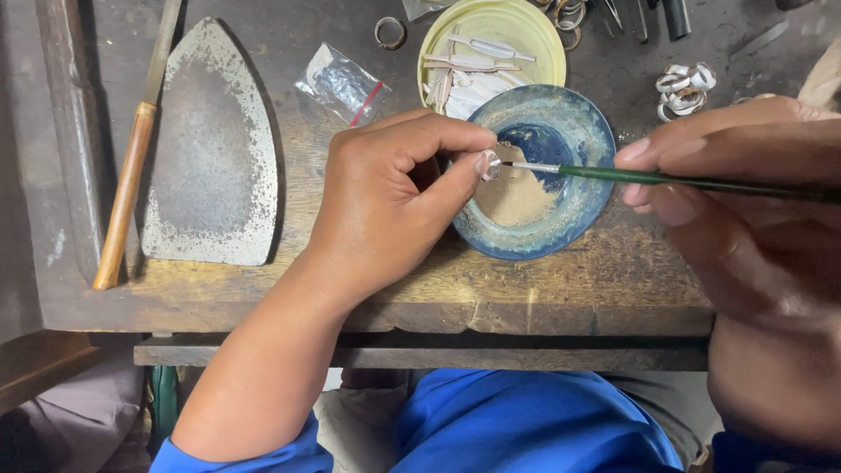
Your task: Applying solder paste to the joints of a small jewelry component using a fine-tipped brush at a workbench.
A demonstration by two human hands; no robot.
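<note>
At frame centre, the left hand is pinching a small silver ring over the blue dish. The right hand is gripping a green brush, lying horizontally, its tip pointing left and touching the ring.

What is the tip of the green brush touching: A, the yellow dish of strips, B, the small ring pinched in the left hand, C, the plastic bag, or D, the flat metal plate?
B: the green brush, held in the right hand, ends at the small ring pinched by the left hand over the blue bowl.
</note>
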